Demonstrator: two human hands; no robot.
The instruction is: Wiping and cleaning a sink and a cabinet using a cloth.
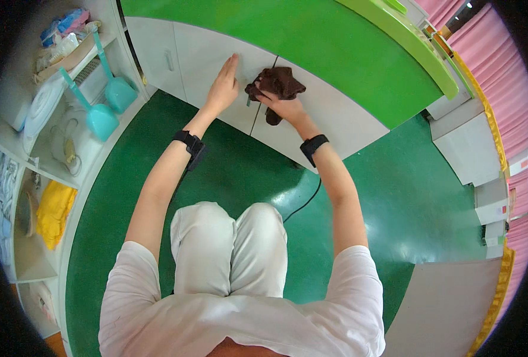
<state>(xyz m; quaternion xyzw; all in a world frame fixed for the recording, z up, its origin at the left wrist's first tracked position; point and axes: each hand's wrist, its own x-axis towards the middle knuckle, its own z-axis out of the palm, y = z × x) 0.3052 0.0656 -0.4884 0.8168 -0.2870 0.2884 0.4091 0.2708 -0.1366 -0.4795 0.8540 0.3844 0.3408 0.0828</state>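
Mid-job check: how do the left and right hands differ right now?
The left hand is empty, while the right hand holds a crumpled brown cloth. The left hand's fingers are extended and close together; the right hand's are partly hidden by the brown cloth. Both hands are in front of the white cabinet doors, each with a black band at the wrist.

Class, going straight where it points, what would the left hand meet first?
The left hand would likely meet the flat white cabinet door first, then the flat green panel above; depth is unclear.
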